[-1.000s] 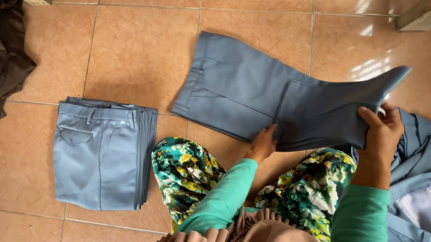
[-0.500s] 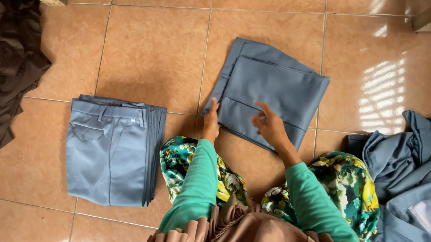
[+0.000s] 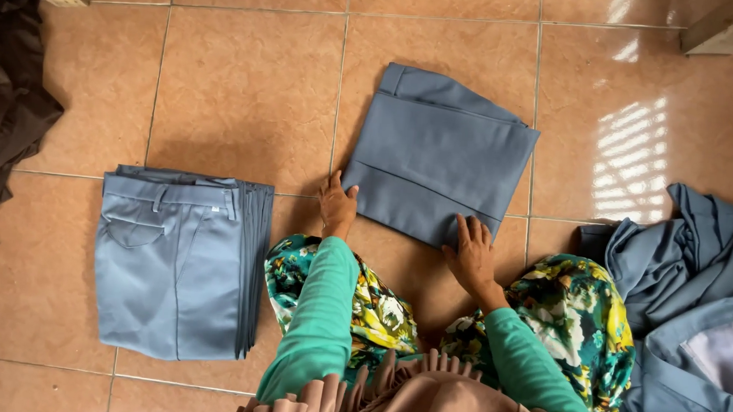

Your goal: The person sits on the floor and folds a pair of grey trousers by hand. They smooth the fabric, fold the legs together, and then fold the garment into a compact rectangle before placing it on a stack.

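A pair of grey-blue trousers (image 3: 439, 156) lies folded into a rectangle on the tiled floor in front of me. My left hand (image 3: 337, 203) rests at its near left corner, fingers on the edge of the cloth. My right hand (image 3: 470, 253) lies at its near right corner, fingers spread on the fabric edge. Both arms wear green sleeves. My knees, in a floral garment, are just below the hands.
A neat stack of folded grey-blue trousers (image 3: 178, 264) sits to the left. A loose heap of unfolded grey-blue garments (image 3: 692, 303) lies at the right. Dark brown cloth (image 3: 8, 116) is piled at the far left. Wooden furniture legs (image 3: 724, 28) stand at the top corners.
The trousers went from laid out long, with my right hand lifting a leg end, to folded into a compact rectangle. Both hands have moved to its near corners.
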